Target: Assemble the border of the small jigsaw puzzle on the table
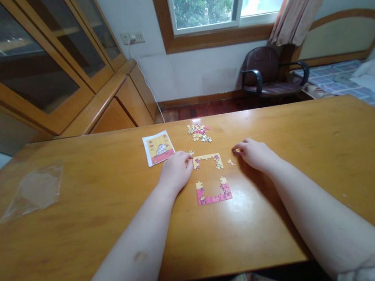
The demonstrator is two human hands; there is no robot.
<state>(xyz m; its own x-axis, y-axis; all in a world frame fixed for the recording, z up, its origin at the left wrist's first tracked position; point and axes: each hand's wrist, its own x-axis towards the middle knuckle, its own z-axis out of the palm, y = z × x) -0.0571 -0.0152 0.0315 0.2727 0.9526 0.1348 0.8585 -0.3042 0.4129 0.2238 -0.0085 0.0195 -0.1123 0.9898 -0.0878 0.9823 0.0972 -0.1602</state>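
Observation:
My left hand (176, 169) rests on the wooden table (81, 228), fingers curled, fingertips touching the left end of the yellow top strip of a puzzle frame (207, 160). My right hand (255, 152) lies to the right of that strip, fingers pinched on a small yellow puzzle piece (237, 151). Nearer me lies the pink bottom section of the frame (214, 193). One loose piece (231, 162) sits between the strip and my right hand. A heap of loose pieces (199, 132) lies farther back. A reference picture card (158, 147) lies left of the heap.
A crumpled clear plastic bag (35, 190) lies at the table's left. Wooden glass-door cabinets (43, 72) stand along the left wall. Behind the table are a dark office chair (268, 72), a window with a curtain, and a bed (348, 75) at the right.

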